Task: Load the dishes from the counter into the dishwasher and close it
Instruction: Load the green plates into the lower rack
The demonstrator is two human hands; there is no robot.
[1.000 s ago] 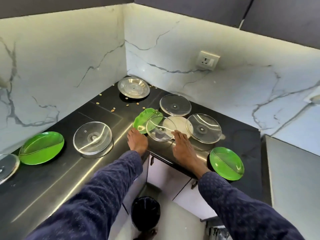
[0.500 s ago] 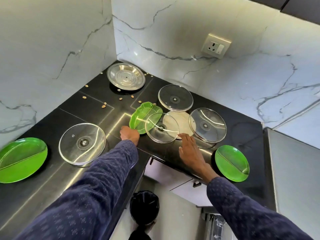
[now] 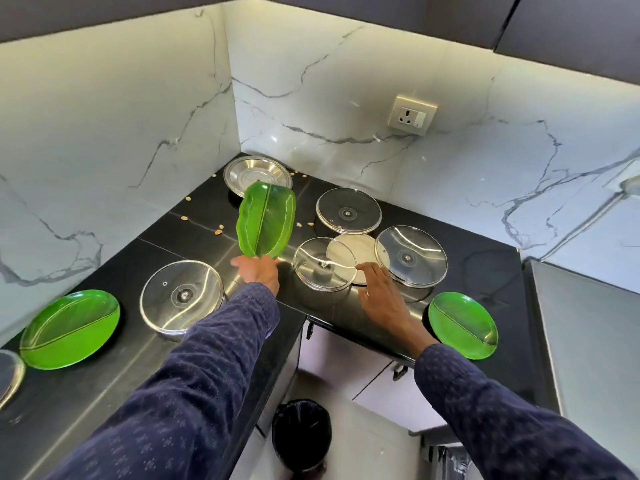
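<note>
Where half a second ago the leaf-shaped green plate lay flat by the middle glass lid, it now stands tilted up off the black counter, its face turned toward us, and that is the one real change here. Going left to right: at nine o'clock a green oval plate lies flat near the counter's front edge, with a sliver of a steel dish just past it at the frame's border. Next comes a large glass lid, untouched. At the centre the left hand grips the lifted plate by its near end, fingers curled under the rim, thumb out to the side. Behind it, toward twelve o'clock in the corner, a steel plate sits among scattered crumbs.

Just right of centre the right hand reaches forward with fingers straight and loose, its tips at the edge of the small glass lid; it holds nothing, and I cannot tell whether it touches. That lid overlaps a white disc, flanked by two more glass lids, one at one o'clock and one at two o'clock. At three o'clock another green plate lies flat.

So the first dish is only just up; everything else waits. No dishwasher shows in view, though a black bin stands on the floor at six o'clock. I'd guess the small lid goes next.
</note>
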